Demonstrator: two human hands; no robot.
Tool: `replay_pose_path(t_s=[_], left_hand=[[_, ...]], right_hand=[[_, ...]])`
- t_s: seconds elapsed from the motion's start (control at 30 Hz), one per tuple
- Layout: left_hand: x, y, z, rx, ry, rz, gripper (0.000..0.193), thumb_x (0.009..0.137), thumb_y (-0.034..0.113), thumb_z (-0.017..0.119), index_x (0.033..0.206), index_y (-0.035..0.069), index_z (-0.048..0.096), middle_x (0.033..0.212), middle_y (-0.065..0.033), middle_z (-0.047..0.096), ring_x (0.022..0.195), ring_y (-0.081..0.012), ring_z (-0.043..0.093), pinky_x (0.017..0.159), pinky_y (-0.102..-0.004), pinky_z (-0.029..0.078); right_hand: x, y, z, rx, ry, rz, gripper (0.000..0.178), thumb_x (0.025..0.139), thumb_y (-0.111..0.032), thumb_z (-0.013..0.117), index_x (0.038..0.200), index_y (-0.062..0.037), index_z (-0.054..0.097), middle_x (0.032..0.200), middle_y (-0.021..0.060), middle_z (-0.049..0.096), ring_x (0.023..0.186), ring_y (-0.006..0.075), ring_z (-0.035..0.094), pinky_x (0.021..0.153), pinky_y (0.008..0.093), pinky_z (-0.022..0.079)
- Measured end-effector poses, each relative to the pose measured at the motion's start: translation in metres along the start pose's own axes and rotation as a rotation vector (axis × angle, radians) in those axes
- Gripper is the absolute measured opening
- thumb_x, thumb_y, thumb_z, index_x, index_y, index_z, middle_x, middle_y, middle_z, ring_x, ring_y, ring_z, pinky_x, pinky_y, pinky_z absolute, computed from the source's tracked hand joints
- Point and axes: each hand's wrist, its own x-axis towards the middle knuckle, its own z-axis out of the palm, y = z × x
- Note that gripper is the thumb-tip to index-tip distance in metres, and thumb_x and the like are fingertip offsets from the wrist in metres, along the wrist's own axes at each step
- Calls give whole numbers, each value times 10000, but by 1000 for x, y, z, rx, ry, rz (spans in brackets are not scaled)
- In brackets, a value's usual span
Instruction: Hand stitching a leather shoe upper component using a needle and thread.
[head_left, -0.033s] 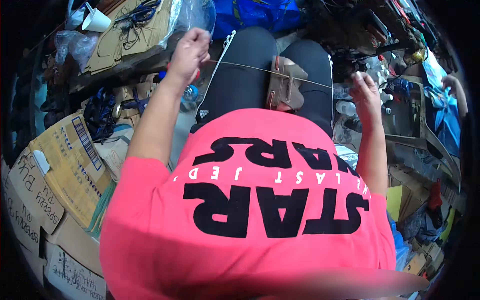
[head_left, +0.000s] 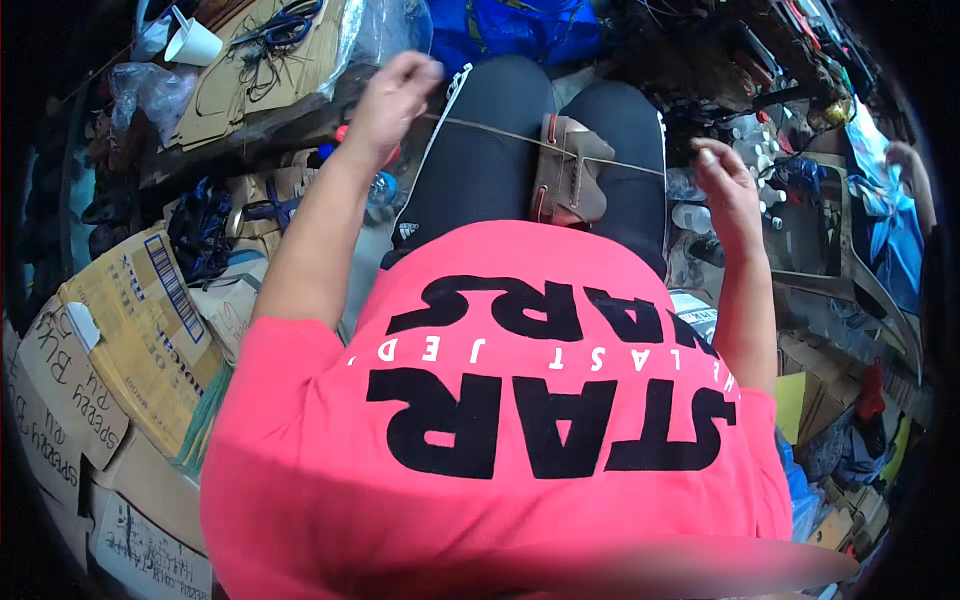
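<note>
The curled left hand (head_left: 395,105) and right hand (head_left: 728,190) hold thin tan cord (head_left: 490,128) taut either side of a brown leather shoe upper (head_left: 572,180) between them on black-trousered thighs (head_left: 475,160); clear plastic bottles (head_left: 692,217) lie by the right.

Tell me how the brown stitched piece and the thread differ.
The brown stitched piece is broad; the thread is thin. The piece sits compactly on the dark trousers; the thread stretches out taut to either side. Both show between the left hand and the right hand.
</note>
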Motion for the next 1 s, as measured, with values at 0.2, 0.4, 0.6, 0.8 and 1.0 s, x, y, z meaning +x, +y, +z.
replay_pose_path(t_s=[0.2,0.4,0.6,0.8,1.0], left_hand=[[27,24,72,848,-566,417,395,808,229,703,1192,158,643,1004,-128,642,943,-254,604,828,-335,468],[42,34,93,982,-761,291,387,785,291,719,1142,151,672,1029,-154,655,991,-307,609,845,-382,472],[45,31,93,959,-772,251,386,764,308,738,1098,122,686,1011,-155,664,960,-312,623,829,-382,480],[46,29,94,951,-766,291,394,747,302,747,1079,99,684,999,-154,665,955,-310,626,824,-380,482],[49,24,96,928,-766,322,376,729,282,758,1052,105,686,965,-138,657,937,-303,620,812,-378,480]], right_hand=[[-12,-34,61,-840,-261,-589,131,749,-130,726,880,-136,731,708,47,650,740,205,619,788,338,441],[-6,-25,70,-840,-244,-536,122,746,-129,735,866,-109,738,684,65,638,626,201,614,675,325,451],[-2,-36,74,-733,-290,-443,152,755,-87,729,906,-74,736,697,92,637,631,187,626,579,300,475],[0,-51,76,-832,-328,-437,150,755,-69,717,903,-67,735,741,104,659,666,198,659,630,299,504],[6,-44,78,-771,-380,-420,173,750,-63,716,922,-72,734,765,111,666,714,195,665,665,305,509]])
